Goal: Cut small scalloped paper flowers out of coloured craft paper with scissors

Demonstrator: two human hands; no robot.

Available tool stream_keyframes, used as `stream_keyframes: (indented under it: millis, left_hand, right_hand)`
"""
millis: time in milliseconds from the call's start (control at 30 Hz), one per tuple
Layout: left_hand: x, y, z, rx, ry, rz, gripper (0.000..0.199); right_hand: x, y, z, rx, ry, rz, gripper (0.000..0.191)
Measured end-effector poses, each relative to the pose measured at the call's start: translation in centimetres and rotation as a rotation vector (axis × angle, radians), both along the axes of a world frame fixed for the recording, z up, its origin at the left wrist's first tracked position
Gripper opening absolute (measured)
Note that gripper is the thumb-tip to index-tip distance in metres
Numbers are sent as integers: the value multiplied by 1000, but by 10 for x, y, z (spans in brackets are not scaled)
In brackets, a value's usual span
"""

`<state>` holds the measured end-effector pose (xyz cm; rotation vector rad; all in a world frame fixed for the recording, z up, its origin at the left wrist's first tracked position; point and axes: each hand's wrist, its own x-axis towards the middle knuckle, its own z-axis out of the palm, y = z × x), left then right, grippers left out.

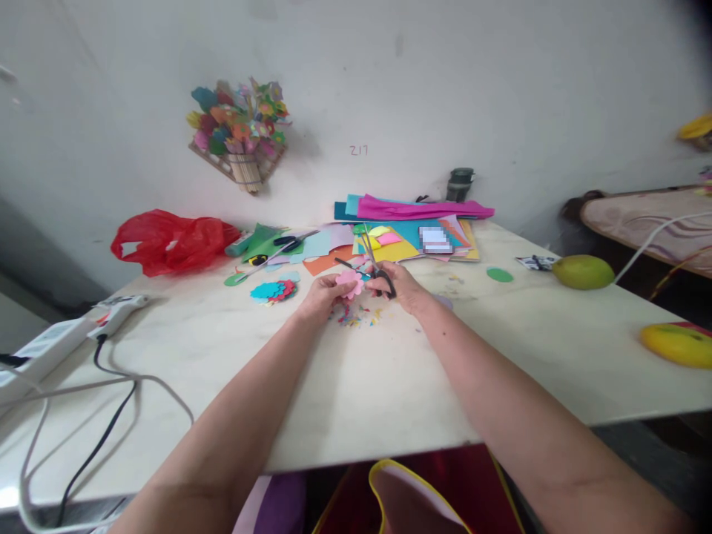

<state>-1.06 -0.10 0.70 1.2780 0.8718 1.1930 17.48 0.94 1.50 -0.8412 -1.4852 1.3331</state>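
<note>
Between the fingers of my left hand is a pink paper flower with a scalloped edge. My right hand grips black-handled scissors, whose blades stand apart and point up and away beside the flower. Whether a blade touches the paper I cannot tell. Small coloured paper scraps are scattered on the table under both hands. Left of my left hand lies a pile of blue paper flowers, with red paper flowers partly beneath them.
Coloured paper sheets, a second pair of scissors and a red plastic bag line the table's back. Power strips with cables lie at left. At right are a green-yellow mango, a yellow mango and a green paper circle.
</note>
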Motion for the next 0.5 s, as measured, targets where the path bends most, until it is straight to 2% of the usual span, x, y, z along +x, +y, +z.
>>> stream_keyframes:
  millis: [200, 500]
  left_hand:
    - [0, 0, 1, 38, -71, 62, 32]
    - [1, 1, 1, 10, -178, 100, 32]
  right_hand:
    - [1, -3, -1, -42, -81, 163, 37]
    - [-2, -2, -3, -40, -155, 228, 38]
